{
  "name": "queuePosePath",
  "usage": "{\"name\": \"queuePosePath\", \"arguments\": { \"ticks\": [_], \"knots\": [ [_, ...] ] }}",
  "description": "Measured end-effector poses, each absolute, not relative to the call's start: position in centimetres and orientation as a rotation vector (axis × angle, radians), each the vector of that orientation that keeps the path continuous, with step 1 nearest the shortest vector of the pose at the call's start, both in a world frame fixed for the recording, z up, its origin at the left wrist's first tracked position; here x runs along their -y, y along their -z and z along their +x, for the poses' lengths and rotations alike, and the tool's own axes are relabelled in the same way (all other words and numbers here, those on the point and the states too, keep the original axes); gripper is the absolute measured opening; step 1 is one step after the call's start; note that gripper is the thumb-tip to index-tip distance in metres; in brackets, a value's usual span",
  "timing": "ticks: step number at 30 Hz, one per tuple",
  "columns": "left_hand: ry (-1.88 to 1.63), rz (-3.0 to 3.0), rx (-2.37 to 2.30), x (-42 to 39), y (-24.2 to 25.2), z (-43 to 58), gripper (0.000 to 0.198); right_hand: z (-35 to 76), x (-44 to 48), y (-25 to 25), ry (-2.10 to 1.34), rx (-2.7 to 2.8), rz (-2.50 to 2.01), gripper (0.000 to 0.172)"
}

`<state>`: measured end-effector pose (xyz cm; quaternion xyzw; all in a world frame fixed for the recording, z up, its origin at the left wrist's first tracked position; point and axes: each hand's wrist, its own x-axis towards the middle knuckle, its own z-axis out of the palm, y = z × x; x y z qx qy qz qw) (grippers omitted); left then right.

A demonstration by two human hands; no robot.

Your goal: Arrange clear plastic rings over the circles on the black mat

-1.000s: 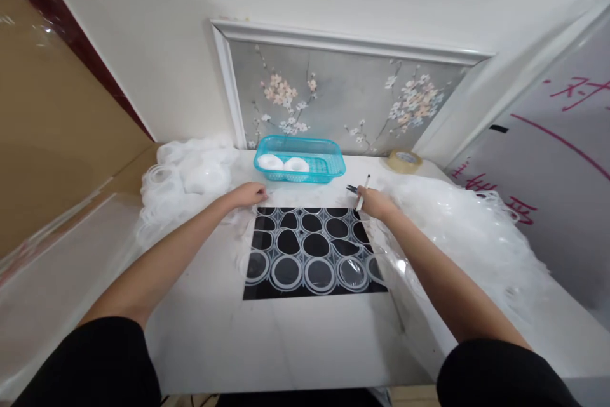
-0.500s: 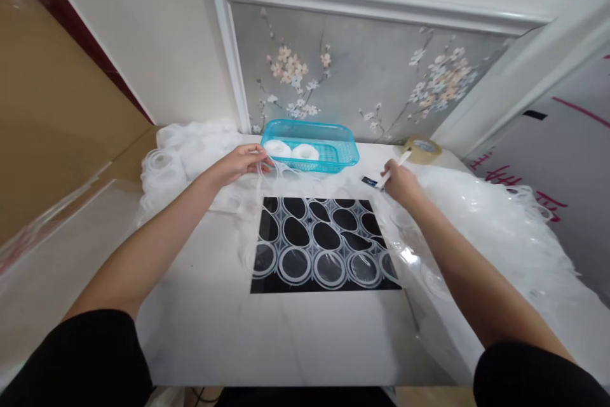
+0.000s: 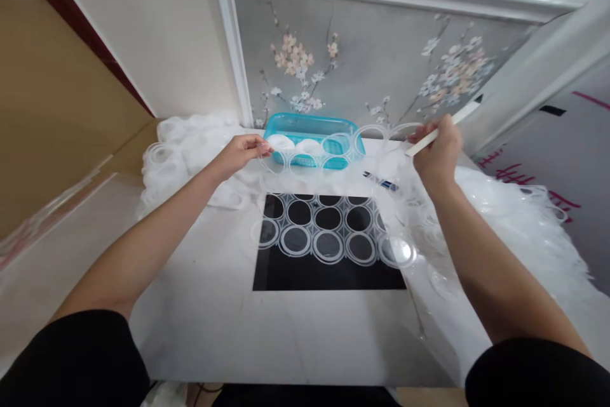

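A clear plastic sheet with rows of large round holes (image 3: 312,233) stretches between my hands, its near rows over a black mat (image 3: 328,277). My left hand (image 3: 248,152) pinches its far left edge in front of the blue basket (image 3: 357,140). At the far right edge, my right hand (image 3: 439,148) is closed around a slim white stick-like tool (image 3: 464,115) with a dark end. The sheet's far right corner reaches these fingers; whether they grip it too, I cannot tell. White round pieces (image 3: 280,142) lie in the basket.
Heaps of clear ringed plastic lie left (image 3: 166,162) and right (image 3: 519,235) on the white table (image 3: 286,337). A small dark-and-blue object (image 3: 381,181) lies beyond the mat. A framed floral panel (image 3: 362,58) stands behind.
My right hand has risen and moved right with the white tool. The sheet's far edge is now lifted and spread between my hands, and its near edge has slid away across the mat.
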<state>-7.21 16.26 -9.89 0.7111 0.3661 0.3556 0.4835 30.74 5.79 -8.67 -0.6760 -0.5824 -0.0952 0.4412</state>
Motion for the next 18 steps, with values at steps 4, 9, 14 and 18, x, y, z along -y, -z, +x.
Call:
{"name": "queuePosePath", "arguments": {
  "ticks": [4,9,14,18],
  "knots": [
    [-0.834,1.826,-0.931,-16.0,10.1,-7.8,0.04,30.1,-5.0,8.4,0.42,1.434,-1.626,0.017],
    [-0.692,2.019,-1.004,-15.8,11.2,-8.4,0.037,29.6,-2.2,11.0,0.168,1.65,-1.762,0.019],
    [-0.343,2.571,-1.069,-11.9,12.2,-9.7,0.037,29.0,2.0,14.3,0.05,1.723,-1.918,0.026],
    [-0.368,2.918,-1.001,-4.2,13.2,-10.5,0.033,25.7,3.6,14.5,-0.245,1.368,-1.763,0.05]
  ]
}}
